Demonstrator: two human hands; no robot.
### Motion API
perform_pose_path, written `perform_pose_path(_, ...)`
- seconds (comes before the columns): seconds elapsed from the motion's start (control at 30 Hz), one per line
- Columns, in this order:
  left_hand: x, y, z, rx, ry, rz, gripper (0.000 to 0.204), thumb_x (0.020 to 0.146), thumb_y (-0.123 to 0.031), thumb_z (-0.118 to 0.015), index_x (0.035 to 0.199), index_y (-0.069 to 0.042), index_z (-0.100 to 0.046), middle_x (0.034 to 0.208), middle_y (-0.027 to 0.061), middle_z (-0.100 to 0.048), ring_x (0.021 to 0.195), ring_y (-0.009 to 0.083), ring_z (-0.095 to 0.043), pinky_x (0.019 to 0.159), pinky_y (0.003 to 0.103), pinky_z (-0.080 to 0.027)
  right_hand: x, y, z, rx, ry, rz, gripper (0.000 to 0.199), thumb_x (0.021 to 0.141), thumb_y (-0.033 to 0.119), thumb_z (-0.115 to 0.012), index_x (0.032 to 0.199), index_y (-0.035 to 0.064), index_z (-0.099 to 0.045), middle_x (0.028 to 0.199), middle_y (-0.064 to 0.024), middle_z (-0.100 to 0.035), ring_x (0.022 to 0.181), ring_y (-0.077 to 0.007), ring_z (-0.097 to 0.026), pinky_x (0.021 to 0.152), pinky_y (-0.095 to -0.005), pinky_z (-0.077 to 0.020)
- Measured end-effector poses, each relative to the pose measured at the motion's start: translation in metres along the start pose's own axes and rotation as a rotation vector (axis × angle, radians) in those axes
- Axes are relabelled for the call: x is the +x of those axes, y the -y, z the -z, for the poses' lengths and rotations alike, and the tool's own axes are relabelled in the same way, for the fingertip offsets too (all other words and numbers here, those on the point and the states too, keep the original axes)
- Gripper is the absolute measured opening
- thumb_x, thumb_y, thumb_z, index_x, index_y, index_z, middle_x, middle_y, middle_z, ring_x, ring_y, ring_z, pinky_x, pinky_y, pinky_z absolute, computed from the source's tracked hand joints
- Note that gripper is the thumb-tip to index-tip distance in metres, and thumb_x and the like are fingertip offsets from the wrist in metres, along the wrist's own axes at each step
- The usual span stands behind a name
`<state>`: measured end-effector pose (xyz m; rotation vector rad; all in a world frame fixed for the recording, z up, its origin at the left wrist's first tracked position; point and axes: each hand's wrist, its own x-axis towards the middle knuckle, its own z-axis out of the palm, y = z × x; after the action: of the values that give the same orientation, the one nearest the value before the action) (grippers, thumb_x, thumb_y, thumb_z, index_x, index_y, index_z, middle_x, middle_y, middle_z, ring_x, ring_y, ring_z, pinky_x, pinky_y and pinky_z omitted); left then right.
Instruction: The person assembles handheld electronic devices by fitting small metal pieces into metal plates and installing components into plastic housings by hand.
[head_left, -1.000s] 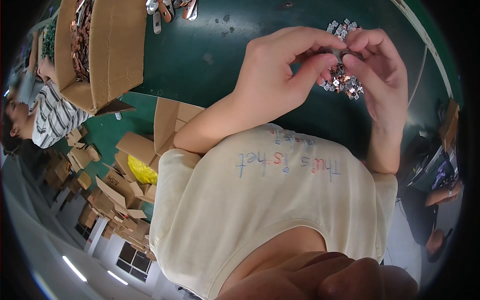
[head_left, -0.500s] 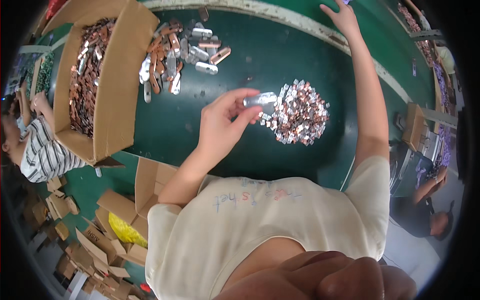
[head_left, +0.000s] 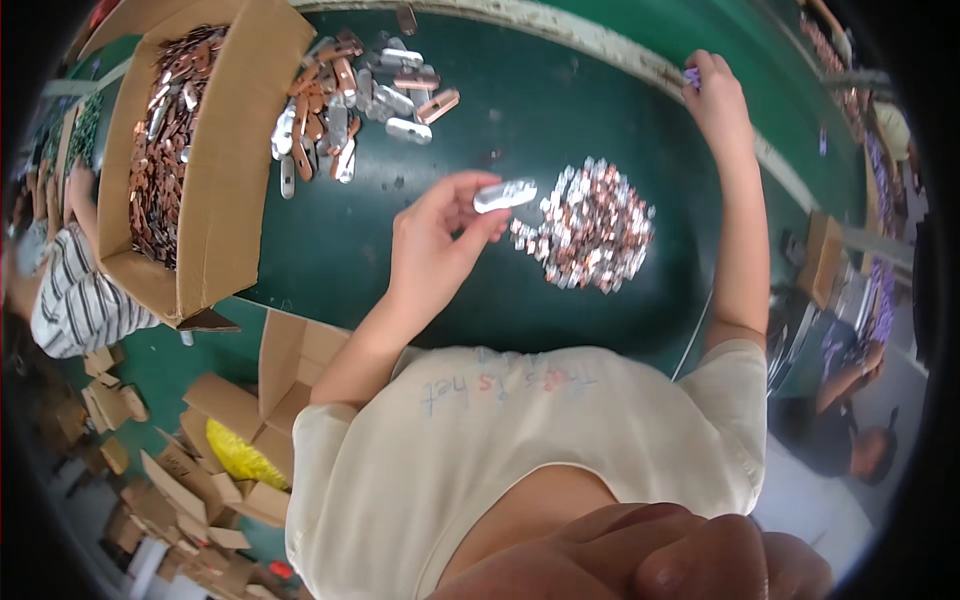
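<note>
Between the thumb and fingers of my left hand (head_left: 440, 235) is a silvery, round-ended flat metal strip (head_left: 505, 196), raised over the table. Just right of it lies a heap of small silver and copper-coloured metal pieces (head_left: 598, 225). My right hand (head_left: 718, 100) is stretched out toward the far right, its fingers closed on a small purple piece (head_left: 692, 77). Farther back on the left, a loose pile of silver and copper metal strips (head_left: 335, 110) lies beside the cardboard box.
A cardboard box (head_left: 222, 180) full of copper-coloured strips stands at the table's left. Past the green table (head_left: 420, 290), a pale ledge (head_left: 590, 47) runs along the back. Opened cartons (head_left: 290, 385) and a yellow bag (head_left: 240, 452) sit lower left. Other people work at both sides.
My right hand has drawn back toward me from the far edge, its fingers now closed round the purple piece. The left hand has shifted slightly left with the metal strip.
</note>
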<state>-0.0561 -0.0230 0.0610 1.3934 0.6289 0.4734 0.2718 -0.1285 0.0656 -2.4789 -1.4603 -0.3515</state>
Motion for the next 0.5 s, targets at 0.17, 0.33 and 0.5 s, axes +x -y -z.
perform_pose_path(0.17, 0.004, -0.004, -0.013, -0.024, 0.08, -0.051, 0.026, 0.078, 0.005, -0.06, 0.103, 0.006, -0.052, 0.085, 0.0104, -0.059, 0.07, 0.013, -0.06, 0.063, 0.022, -0.05, -0.07, 0.03, 0.002, 0.223, 0.19, 0.008, 0.036, 0.071, 0.005, -0.064, 0.105, 0.003, -0.052, 0.096, -0.0147, -0.052, 0.08, -0.031, -0.057, 0.071, -0.0374, -0.0476)
perform_pose_path(0.33, -0.004, -0.007, -0.017, -0.078, 0.136, 0.003, 0.025, 0.078, 0.003, -0.06, 0.102, 0.006, -0.053, 0.083, 0.0098, -0.062, 0.07, 0.0112, -0.061, 0.064, 0.021, -0.051, -0.08, -0.01, 0.011, 0.142, -0.072, 0.193, 0.04, 0.072, 0.018, -0.069, 0.108, 0.0077, -0.056, 0.113, -0.0081, -0.053, 0.099, -0.0263, -0.054, 0.084, -0.0321, -0.0418)
perform_pose_path(0.5, -0.015, -0.012, -0.016, -0.105, 0.134, -0.025, 0.025, 0.078, 0.007, -0.058, 0.102, 0.008, -0.054, 0.082, 0.0131, -0.062, 0.07, 0.0157, -0.062, 0.063, 0.023, -0.051, -0.086, -0.036, -0.023, 0.392, 0.033, 0.178, 0.035, 0.076, 0.019, -0.065, 0.108, 0.0073, -0.056, 0.108, -0.0088, -0.055, 0.098, -0.0269, -0.054, 0.083, -0.0313, -0.0419)
